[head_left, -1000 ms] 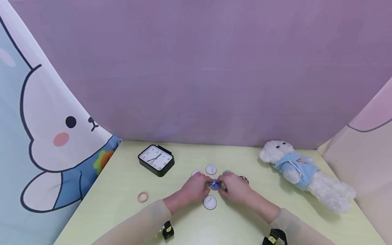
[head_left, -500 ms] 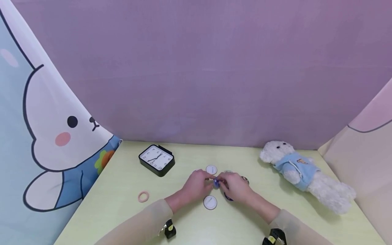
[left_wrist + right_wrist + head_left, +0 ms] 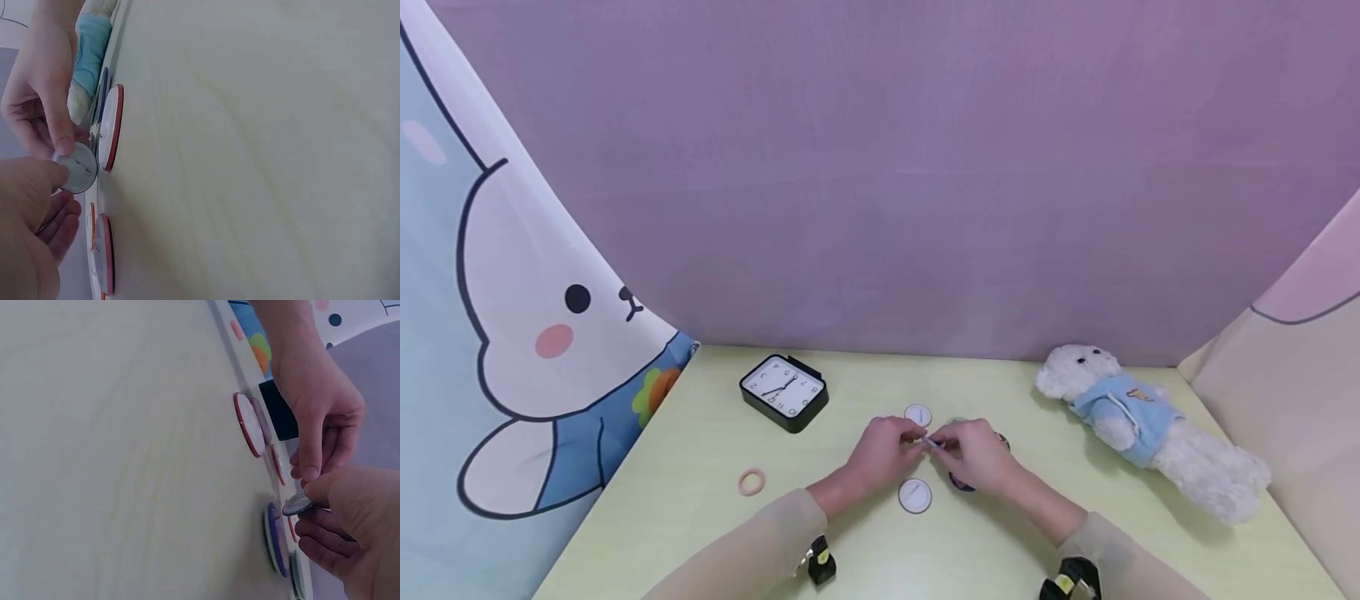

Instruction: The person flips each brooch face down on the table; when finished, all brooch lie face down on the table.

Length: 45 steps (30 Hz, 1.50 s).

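A small round button badge (image 3: 78,167) is held up between both hands, its pale metal back and pin showing in the left wrist view. My left hand (image 3: 880,454) has its thumb on one edge of the badge. My right hand (image 3: 981,457) pinches the other edge between thumb and fingers. From the head view the badge looks like a thin sliver at the fingertips. Around the hands lie more badges: a white-backed badge (image 3: 914,496) nearer the person, another white-backed badge (image 3: 917,415) farther off, and a blue-rimmed badge (image 3: 276,540) partly under my right hand.
A black clock (image 3: 784,393) lies at the back left, with a pinkish ring (image 3: 751,482) in front of it. On the right a white plush toy (image 3: 1138,425) in a blue top lies on its back. A purple backdrop (image 3: 880,183) rises behind the table.
The held badge has turned from its blue face to nearly edge-on in the head view. Both hands stay close together, and the blue-rimmed badge below the right hand has come into sight.
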{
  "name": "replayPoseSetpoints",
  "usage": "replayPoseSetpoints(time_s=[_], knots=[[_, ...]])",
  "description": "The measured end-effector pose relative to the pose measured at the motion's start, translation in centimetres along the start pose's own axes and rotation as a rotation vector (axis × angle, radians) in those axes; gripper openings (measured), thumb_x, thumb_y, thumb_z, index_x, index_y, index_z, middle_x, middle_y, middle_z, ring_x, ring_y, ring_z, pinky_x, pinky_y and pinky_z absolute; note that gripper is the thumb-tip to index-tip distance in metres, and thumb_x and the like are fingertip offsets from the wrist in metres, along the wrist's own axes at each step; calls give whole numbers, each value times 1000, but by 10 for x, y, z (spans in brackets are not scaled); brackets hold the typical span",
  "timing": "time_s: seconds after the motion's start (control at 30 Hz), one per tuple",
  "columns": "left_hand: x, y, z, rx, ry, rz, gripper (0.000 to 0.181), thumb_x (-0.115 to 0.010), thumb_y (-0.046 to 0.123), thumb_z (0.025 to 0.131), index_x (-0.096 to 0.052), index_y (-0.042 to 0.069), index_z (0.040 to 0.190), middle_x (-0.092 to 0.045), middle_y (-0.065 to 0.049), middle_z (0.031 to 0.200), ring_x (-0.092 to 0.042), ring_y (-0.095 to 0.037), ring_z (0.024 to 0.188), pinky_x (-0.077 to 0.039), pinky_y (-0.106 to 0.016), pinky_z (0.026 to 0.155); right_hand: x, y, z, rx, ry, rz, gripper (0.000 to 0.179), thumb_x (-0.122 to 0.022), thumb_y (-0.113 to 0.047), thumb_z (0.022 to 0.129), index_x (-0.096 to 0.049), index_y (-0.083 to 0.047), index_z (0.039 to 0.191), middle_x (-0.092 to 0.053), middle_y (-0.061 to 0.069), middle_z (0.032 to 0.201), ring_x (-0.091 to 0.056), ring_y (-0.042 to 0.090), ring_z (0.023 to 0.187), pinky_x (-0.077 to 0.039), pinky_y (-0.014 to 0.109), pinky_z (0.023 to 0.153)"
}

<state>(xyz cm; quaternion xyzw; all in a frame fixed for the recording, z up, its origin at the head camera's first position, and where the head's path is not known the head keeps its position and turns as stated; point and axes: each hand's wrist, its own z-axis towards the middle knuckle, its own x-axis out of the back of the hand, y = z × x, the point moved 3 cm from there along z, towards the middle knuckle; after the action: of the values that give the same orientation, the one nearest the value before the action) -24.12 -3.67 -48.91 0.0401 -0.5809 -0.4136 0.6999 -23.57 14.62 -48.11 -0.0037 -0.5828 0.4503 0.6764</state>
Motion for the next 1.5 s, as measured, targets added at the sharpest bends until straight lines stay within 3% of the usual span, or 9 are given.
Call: replayPoseSetpoints(time_s=[0.1,0.33,0.5,0.73,0.97,1.2,1.5], knots=[[4,2,0,7,23,-39,27,-83,12,91,-79,7,117,-82,-6,105,-75,-17,94,-63,-26,85,6,0,2,-28,42,40,9,-79,-5,93,-83,-6,102,-80,5,91,-71,5,75,-60,15,68],[10,8,0,-72,76,-41,45,-88,13,88,-72,8,130,-75,-7,120,-72,-21,106,-64,-31,91,18,-2,7,-154,76,143,13,-77,-8,96,-79,-6,109,-80,3,91,-72,7,77,-60,18,70],[11,8,0,-68,86,-30,45,-89,12,87,-73,7,128,-74,-7,120,-72,-22,106,-64,-32,90,19,-4,8,-170,94,185,18,-76,-6,97,-74,-4,115,-80,5,90,-71,8,74,-60,20,68],[12,7,0,-63,74,-28,42,-89,14,86,-75,6,124,-76,-8,115,-72,-22,102,-64,-32,89,14,-1,7,-171,59,243,24,-76,-2,95,-71,-1,118,-78,7,89,-70,13,75,-58,20,68],[12,3,-2,-65,27,15,41,-92,14,83,-78,6,121,-76,-6,103,-71,-21,98,-62,-28,88,8,-1,3,-116,2,178,34,-82,-2,87,-71,-3,119,-75,3,93,-67,7,79,-59,21,71],[10,0,-4,-53,-17,56,40,-90,19,85,-79,7,121,-77,-5,103,-71,-20,96,-61,-26,87,1,-2,2,-105,-9,92,34,-86,-8,86,-73,-4,118,-75,6,102,-71,17,85,-59,20,75],[5,-6,-7,-70,-49,123,35,-88,20,87,-80,6,118,-79,-6,102,-68,-16,93,-59,-29,88,-10,0,3,-67,12,11,35,-89,-8,83,-76,-6,116,-74,3,99,-69,18,87,-58,23,76]])
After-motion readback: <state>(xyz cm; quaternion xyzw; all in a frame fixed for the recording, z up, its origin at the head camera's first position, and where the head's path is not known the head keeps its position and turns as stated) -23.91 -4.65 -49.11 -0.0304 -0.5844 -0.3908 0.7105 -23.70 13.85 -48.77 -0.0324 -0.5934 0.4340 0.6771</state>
